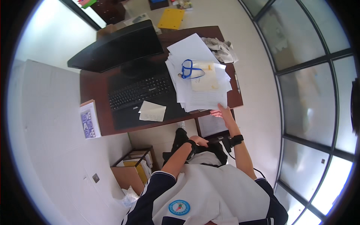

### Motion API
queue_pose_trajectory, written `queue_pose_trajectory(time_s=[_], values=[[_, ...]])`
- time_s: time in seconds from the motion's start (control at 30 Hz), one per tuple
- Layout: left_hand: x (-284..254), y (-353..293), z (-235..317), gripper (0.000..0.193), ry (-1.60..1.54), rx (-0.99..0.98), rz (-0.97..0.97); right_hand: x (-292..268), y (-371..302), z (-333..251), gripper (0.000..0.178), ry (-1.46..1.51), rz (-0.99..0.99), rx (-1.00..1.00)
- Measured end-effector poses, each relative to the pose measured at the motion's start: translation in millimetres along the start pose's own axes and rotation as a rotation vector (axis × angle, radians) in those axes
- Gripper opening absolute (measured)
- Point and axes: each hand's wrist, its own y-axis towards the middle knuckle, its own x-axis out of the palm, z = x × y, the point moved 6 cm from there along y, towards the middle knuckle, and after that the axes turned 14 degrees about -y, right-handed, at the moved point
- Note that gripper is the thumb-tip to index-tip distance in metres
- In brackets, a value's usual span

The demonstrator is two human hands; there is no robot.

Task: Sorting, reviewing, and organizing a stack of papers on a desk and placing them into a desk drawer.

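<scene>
My right hand (pixel 224 112) is at the near edge of a thick stack of white papers (pixel 206 100) on the desk. Its thumb lies over the stack's near corner, and its fingers stretch leftward just below the paper edge. My left hand (pixel 200 141) is low over my lap, beside the front of a pulled-out drawer (pixel 198 128). Its fingers are curled, and what they hold, if anything, is hidden. White sheets (pixel 213 124) lie inside the drawer. On top of the stack are a yellowed paper (pixel 204 83) and a blue lanyard (pixel 191 68).
A monitor (pixel 116 47) and black keyboard (pixel 138 92) occupy the left of the dark wooden desk (pixel 92 88). Two paper slips (pixel 153 111) lie before the keyboard. Crumpled cloth (pixel 222 50) sits at the far right. Below stands an open box of folders (pixel 129 174). Glass panels (pixel 307 93) line the right.
</scene>
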Motion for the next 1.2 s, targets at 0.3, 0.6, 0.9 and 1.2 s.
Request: queue_pose_trajectory(time_s=[0.3,0.6,0.9,1.2], values=[[-1,6,-20,0.064,-0.002,0.042,-0.079,-4,7,-101,0.035,-0.151,0.080,-0.041],[2,13,-14,0.061,0.085,-0.021,0.020,-22,16,-100,0.033,-0.264,0.112,-0.079],[-3,33,-13,0.058,-0.163,-0.097,0.225,-24,6,7,0.037,-0.101,-0.247,0.028],[-11,8,7,0.028,-0.835,0.276,0.906,-80,-21,76,0.020,0.002,-0.501,0.041]])
